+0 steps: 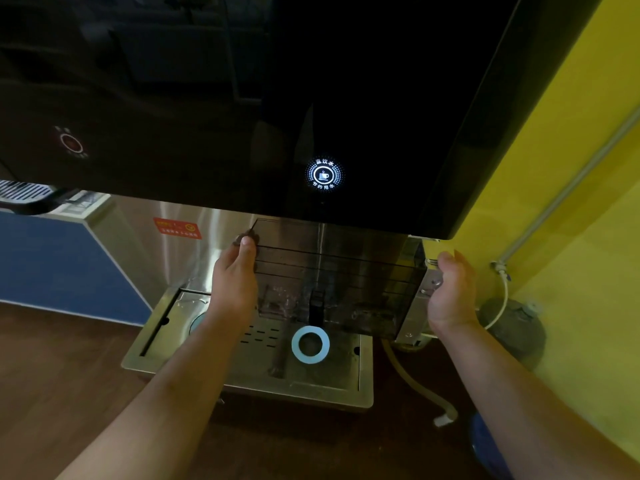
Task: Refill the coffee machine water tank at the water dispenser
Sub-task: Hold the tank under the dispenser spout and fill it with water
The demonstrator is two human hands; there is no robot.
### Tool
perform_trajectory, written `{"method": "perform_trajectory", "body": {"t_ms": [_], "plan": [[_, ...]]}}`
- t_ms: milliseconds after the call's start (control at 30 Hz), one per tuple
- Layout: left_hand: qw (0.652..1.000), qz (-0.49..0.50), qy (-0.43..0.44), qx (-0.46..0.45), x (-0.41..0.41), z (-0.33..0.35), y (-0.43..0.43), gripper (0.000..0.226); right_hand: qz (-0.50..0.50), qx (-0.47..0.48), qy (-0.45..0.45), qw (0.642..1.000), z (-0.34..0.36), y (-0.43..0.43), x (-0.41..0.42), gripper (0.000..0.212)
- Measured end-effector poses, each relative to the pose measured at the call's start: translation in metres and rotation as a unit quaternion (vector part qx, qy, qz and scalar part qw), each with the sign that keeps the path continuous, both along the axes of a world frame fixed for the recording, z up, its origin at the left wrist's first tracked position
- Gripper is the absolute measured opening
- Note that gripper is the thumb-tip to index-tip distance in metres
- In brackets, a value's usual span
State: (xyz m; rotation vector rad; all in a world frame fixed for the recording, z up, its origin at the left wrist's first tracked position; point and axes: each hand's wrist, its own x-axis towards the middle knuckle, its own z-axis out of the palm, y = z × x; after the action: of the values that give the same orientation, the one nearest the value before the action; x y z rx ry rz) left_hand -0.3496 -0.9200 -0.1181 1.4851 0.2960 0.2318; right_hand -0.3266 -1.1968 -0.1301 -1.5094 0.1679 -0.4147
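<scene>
A clear, smoky plastic water tank [349, 271] hangs under the black glass front of the water dispenser [242, 98]. My left hand [237, 275] grips its left side and my right hand [450, 289] grips its right end. A thin stream of water [320, 251] falls into the tank below the lit white cup button [323, 174], and water splashes in the tank's bottom. The tank sits a little above the steel drip tray [332, 382].
A pale blue ring [310, 345] marks the tray under the tank. A dim red button [71, 143] is on the panel's left. A yellow wall [571, 202] with a grey pipe stands at the right; a hose [415, 382] lies on the wooden floor.
</scene>
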Motion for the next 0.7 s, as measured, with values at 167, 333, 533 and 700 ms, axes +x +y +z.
{"method": "perform_trajectory", "body": {"t_ms": [167,333,533,700], "plan": [[1.000,-0.005,0.003,-0.021,-0.0005,0.0033,-0.0030,0.032,0.007,0.004,-0.015,1.000,0.0014,0.0021,-0.0007,0.029],[1.000,-0.004,0.001,-0.024,0.0008,0.0032,-0.0044,0.032,0.011,-0.011,-0.017,1.000,0.0014,0.0007,-0.0002,0.031],[1.000,-0.001,0.000,-0.018,-0.0004,0.0020,-0.0046,0.031,0.000,-0.009,-0.002,1.000,-0.0014,-0.0018,0.0015,0.024],[1.000,-0.004,-0.003,-0.021,-0.0016,0.0018,-0.0046,0.031,-0.007,-0.014,0.002,1.000,-0.0031,-0.0016,-0.0003,0.023]]}}
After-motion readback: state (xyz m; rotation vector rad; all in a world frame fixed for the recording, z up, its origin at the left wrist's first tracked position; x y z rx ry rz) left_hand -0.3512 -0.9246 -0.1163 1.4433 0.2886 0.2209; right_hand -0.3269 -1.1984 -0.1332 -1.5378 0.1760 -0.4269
